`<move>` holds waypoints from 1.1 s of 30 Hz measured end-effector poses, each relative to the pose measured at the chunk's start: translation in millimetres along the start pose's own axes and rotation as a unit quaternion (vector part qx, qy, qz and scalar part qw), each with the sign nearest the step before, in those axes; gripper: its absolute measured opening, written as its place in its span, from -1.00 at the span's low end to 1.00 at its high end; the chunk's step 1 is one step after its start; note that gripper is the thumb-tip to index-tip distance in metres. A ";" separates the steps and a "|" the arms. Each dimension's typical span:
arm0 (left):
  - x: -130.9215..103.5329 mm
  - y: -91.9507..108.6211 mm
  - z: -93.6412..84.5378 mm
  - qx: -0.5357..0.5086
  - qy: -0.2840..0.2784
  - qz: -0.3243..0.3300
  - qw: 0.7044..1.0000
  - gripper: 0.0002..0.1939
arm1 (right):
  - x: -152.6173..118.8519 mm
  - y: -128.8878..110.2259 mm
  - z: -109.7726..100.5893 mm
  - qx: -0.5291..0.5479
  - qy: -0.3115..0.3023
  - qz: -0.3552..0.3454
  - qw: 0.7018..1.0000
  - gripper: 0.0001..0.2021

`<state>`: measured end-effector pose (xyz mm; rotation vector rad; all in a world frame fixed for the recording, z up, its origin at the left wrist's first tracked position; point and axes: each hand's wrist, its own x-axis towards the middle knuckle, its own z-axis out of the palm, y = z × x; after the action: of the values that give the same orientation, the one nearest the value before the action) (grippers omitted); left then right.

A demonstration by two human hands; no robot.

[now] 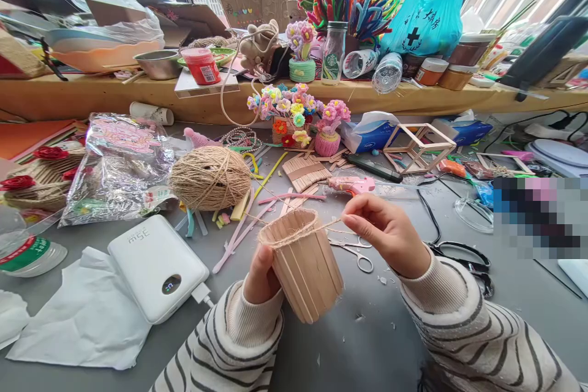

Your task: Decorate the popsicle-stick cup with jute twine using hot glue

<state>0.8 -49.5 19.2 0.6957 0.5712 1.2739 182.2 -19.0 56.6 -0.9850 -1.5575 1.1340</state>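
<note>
A small cup made of upright wooden craft sticks (309, 275) is tilted above the grey table, with jute twine lying around its rim. My left hand (263, 274) grips the cup from its left side; most of those fingers are hidden behind it. At the cup's right, my right hand (383, 229) pinches the twine (331, 222) between thumb and fingertips and holds it out from the rim. Behind the cup to the left sits a large ball of jute twine (210, 177), with a strand running toward the cup.
Small scissors (356, 251) lie behind the cup, black-handled scissors (463, 260) by my right sleeve. A pink glue gun (351, 185) and craft sticks (305, 173) are farther back. A white power bank (158, 269) lies left. Jars and pipe cleaners line the wooden ledge (202, 98).
</note>
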 end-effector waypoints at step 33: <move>5.2 0.7 5.9 0.052 -0.040 0.000 0.998 -0.39 | -13.9 -9.7 -5.4 -0.069 0.085 -0.092 0.990 -0.91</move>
<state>5.7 -45.2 23.6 0.8310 0.5746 1.2176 190.0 -33.5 63.5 -0.9806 -1.5677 0.8025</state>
